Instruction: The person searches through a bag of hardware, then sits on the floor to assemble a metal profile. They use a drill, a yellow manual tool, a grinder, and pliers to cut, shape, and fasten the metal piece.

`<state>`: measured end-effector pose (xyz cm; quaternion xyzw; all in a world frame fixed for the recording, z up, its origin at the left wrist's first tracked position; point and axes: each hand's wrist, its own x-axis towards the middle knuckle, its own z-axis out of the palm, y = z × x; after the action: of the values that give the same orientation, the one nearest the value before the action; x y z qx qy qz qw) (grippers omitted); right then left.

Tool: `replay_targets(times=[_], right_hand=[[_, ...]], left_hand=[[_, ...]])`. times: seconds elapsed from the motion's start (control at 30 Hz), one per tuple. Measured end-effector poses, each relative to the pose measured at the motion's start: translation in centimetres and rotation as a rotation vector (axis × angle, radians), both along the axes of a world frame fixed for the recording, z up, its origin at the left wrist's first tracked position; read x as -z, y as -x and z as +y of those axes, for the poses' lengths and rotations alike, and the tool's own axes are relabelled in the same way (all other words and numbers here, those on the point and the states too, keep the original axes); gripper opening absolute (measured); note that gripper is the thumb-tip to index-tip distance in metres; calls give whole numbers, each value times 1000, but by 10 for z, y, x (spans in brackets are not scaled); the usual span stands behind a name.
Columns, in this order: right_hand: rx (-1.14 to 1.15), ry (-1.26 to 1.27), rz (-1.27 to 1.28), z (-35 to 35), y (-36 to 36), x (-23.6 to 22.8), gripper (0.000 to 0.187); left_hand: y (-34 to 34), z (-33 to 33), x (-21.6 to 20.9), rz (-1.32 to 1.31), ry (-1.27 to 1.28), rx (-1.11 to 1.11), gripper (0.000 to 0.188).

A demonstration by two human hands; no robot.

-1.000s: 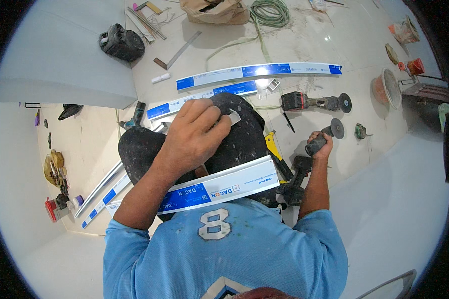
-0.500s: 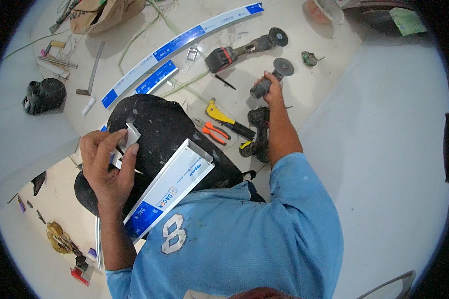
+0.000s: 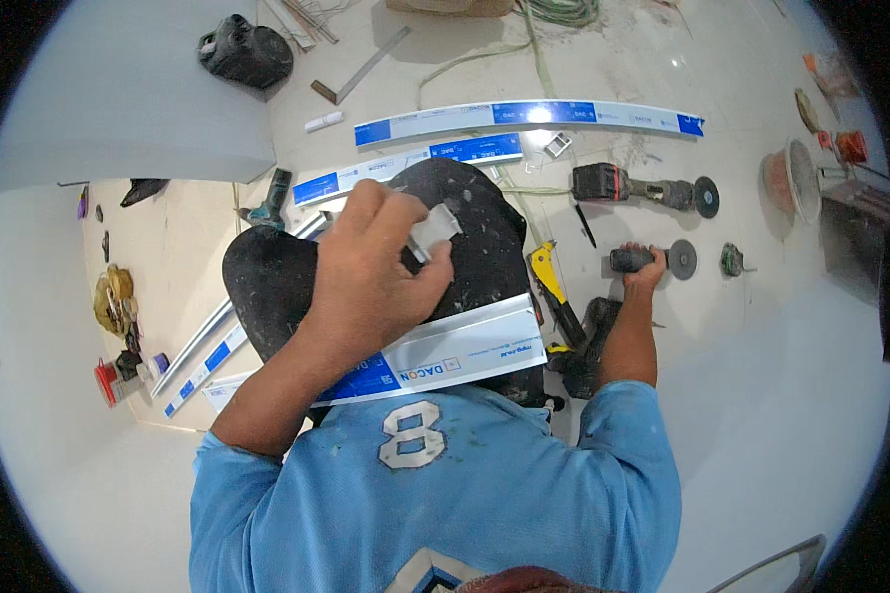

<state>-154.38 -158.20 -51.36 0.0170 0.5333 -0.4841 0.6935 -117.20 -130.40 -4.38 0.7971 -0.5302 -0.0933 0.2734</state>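
Note:
My left hand (image 3: 371, 272), fingers curled, pinches a short offcut of metal profile (image 3: 437, 231) above my dark-trousered knees. Below it, a longer metal profile (image 3: 480, 339) with white and blue film lies across my lap. My left forearm passes over part of this profile. Out to the right, my right hand (image 3: 645, 265) is closed around the body of a small angle grinder (image 3: 625, 259) with a grey disc. Whether the grinder rests on the floor, I cannot tell. Near that forearm are a dark power tool (image 3: 595, 341) and a yellow-and-black riveter (image 3: 554, 287).
Film-covered profiles (image 3: 425, 126) lie on the floor ahead, and more (image 3: 208, 368) lie at left. A second grinder (image 3: 653, 188) sits ahead right. A square (image 3: 361, 67), a black jerrycan (image 3: 247, 51) and a green drill (image 3: 271, 201) lie ahead left; a bucket (image 3: 791, 183) stands far right.
The view has turned, so the floor items appear rotated. My left hand has come further over my knees with the offcut, and the lap profile lies more level. My right hand keeps hold of the grinder.

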Motion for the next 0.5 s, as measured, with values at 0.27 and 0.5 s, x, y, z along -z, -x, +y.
replay_targets(times=[0.27, 0.5], right_hand=[[-3, -219, 791, 10, -16, -37, 51], [-186, -263, 1039, 17, -4, -26, 65]], left_hand=[[5, -9, -9, -82, -36, 29, 32], [0, -10, -13, -7, -112, -4, 33]])
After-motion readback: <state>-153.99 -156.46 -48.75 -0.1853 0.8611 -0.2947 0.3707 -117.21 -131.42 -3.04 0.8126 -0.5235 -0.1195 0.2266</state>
